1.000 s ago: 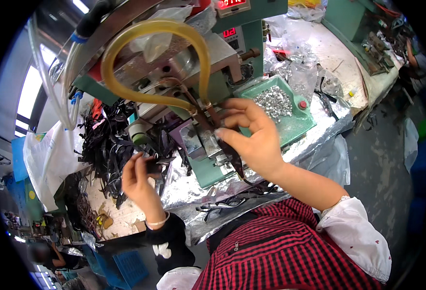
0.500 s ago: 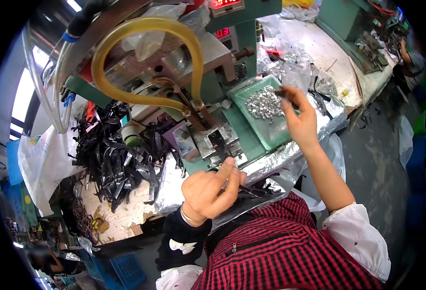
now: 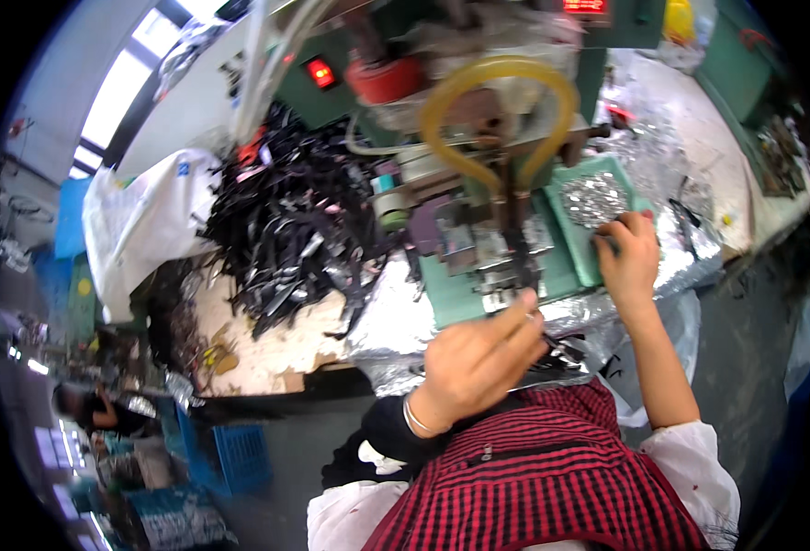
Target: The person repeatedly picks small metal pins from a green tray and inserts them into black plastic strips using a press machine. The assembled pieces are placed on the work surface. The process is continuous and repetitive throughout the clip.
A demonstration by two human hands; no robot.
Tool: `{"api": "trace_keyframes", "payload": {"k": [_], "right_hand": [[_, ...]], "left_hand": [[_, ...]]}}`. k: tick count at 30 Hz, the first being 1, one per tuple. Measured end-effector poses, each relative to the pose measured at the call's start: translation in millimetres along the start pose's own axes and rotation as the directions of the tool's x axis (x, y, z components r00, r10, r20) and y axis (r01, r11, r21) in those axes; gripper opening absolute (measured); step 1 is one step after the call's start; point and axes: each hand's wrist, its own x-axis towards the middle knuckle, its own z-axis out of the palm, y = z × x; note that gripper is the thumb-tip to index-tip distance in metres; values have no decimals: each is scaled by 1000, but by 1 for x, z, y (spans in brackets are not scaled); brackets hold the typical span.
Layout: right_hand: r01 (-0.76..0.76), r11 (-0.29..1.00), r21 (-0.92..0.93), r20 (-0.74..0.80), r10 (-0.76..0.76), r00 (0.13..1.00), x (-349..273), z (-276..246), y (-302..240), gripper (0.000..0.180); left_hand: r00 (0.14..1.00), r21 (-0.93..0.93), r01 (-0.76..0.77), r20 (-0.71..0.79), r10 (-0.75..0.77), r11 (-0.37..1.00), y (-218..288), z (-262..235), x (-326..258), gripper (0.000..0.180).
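My left hand (image 3: 483, 358) is at the front of a green press. Its fingertips pinch the near end of a black strip (image 3: 521, 264), which lies on the metal fixture (image 3: 489, 262) under the press head. My right hand (image 3: 632, 262) is over the near right side of a green tray (image 3: 581, 260). Its thumb and forefinger are bent close together; whatever is between them is too small to make out. A heap of small shiny metal pieces (image 3: 593, 199) lies in the tray, just beyond the fingers.
A yellow hose (image 3: 433, 115) loops above the fixture. Left of the press lies a large pile of black strips (image 3: 286, 230), beside a white bag (image 3: 148, 225). Silver foil (image 3: 382, 317) covers the bench's front edge. A blue crate (image 3: 240, 457) stands on the floor at lower left.
The view has swung, moving the press and tray rightward in the picture. My right hand has moved from the metal pieces toward the tray's near side. My left hand stays at the strip.
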Motion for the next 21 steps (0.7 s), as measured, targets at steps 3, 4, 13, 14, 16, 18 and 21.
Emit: {"api": "trace_keyframes", "payload": {"k": [3, 4, 13, 14, 16, 18, 21], "right_hand": [[-47, 995, 88, -87, 55, 995, -6, -1, 0, 12], [-66, 988, 138, -110, 81, 991, -3, -8, -1, 13], [-230, 973, 35, 160, 222, 962, 3, -29, 3, 12], [-227, 974, -11, 164, 226, 960, 3, -26, -1, 13], [-206, 976, -68, 152, 215, 965, 3, -15, -8, 12], [-212, 970, -119, 152, 228, 962, 2, -8, -7, 12], [-166, 986, -30, 81, 168, 982, -5, -13, 2, 10]], "left_hand": [[979, 128, -65, 201, 38, 990, 10, -60, -14, 31], [999, 290, 22, 19, -29, 957, 9, -69, -15, 25], [737, 757, 531, -190, -649, 381, -150, -72, -42, 18], [675, 817, 502, -165, -719, 284, -163, -58, -50, 24], [557, 817, 550, -206, -805, 171, -195, -43, -81, 27], [546, 791, 578, -191, -816, 202, -201, -45, -80, 29], [550, 817, 525, -114, -828, 237, -188, -70, -76, 21]]}}
